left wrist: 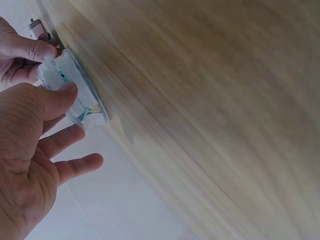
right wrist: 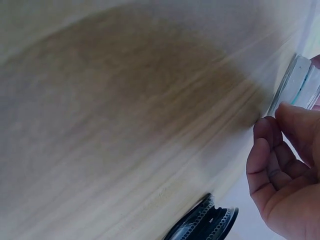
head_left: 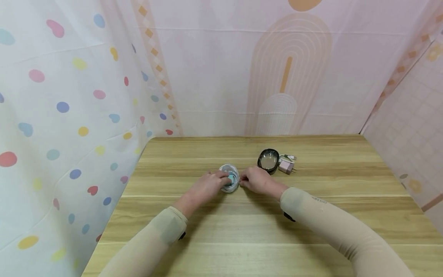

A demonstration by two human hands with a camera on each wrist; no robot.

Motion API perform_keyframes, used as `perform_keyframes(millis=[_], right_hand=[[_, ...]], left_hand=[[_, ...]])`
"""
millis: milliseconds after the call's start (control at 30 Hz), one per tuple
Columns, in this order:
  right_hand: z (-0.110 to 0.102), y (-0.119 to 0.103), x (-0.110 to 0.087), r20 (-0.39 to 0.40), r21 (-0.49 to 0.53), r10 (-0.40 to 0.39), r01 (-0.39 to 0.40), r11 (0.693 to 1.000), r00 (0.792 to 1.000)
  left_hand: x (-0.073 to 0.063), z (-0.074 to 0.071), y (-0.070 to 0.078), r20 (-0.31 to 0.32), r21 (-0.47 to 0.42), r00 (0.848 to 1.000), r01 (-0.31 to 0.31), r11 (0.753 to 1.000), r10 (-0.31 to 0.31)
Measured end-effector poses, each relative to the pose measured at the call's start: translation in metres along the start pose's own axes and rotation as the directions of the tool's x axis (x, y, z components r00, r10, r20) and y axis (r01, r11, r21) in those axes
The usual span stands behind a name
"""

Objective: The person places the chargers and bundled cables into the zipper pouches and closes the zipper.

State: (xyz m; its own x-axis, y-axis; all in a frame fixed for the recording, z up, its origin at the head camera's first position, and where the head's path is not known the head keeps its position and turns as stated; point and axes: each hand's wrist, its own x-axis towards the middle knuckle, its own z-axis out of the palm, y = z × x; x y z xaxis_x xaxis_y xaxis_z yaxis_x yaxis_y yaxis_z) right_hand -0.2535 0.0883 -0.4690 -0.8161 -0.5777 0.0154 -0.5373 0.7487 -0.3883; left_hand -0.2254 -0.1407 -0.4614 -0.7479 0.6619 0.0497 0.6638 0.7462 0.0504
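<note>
A clear round spool with pale, teal-marked material wound in it sits on the wooden table. My left hand holds it from the left; in the left wrist view the thumb presses on its face while the ring and little fingers spread free. At the opposite edge my right hand has its fingers curled, thumb and forefinger tips pinching right at the rim. The right wrist view shows those fingertips against the spool's edge. What lies between them is hidden.
Just beyond my right hand stands a black round spool-like case with a clear face. Beside it are a pinkish plug adapter and a short white cable. A patterned curtain hangs along the table's far edge.
</note>
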Motion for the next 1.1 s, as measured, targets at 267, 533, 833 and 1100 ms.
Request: perform_keyframes(millis=[267, 533, 833, 1100], right_hand=[[0.0020, 0.0012, 0.0009, 0.002, 0.016, 0.008, -0.008, 1.000, 1.000], [-0.0013, 0.0011, -0.0002, -0.007, 0.011, 0.000, 0.000, 1.000, 1.000], [-0.0023, 0.0032, 0.0021, 0.004, 0.009, 0.003, -0.003, 1.000, 1.000], [-0.0036, 0.0040, 0.0038, 0.000, -0.019, 0.018, -0.018, 1.000, 1.000]], left_hand=[[-0.0022, 0.0007, -0.0003, -0.002, 0.043, 1.000, -0.007, 0.999, 0.007], [-0.0043, 0.0029, -0.0021, -0.006, 0.064, 1.000, -0.009, 0.998, 0.009], [-0.0059, 0.0034, -0.0025, -0.023, 0.097, 0.999, -0.026, 0.995, 0.028], [-0.0061, 0.0043, -0.0017, -0.038, 0.187, 0.997, -0.058, 0.981, 0.066]])
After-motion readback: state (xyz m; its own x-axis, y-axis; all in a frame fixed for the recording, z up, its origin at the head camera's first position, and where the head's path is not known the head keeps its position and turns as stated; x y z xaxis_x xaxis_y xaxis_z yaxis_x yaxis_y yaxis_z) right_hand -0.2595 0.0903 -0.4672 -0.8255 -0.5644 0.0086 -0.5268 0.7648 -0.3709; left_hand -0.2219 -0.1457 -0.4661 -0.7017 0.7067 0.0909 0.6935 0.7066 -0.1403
